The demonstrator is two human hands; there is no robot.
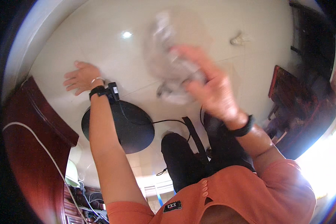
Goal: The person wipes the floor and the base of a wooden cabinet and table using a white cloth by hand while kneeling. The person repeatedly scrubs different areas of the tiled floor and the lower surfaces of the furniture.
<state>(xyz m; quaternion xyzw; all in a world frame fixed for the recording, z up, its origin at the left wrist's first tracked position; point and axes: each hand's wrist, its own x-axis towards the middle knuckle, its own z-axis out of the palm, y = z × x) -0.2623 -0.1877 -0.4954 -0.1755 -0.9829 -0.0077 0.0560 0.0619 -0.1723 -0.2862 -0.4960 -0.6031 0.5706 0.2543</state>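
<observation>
My right hand grips a crumpled, see-through plastic bag. Motion blurs both the bag and my fingers, so its contents cannot be made out. Off to the left, my left hand is empty with its fingers spread, above the pale tiled floor; I cannot tell whether it touches the tiles. A black device is strapped at my left wrist, and a dark cable runs from it towards my knees. Beneath my left forearm is a flat, round black object.
A dark red wooden cabinet stands at the left, crossed by a white cable. A small crumpled, pale item lies on the far floor. Dark wooden furniture lines the right side. Tangled cables show at the lower left.
</observation>
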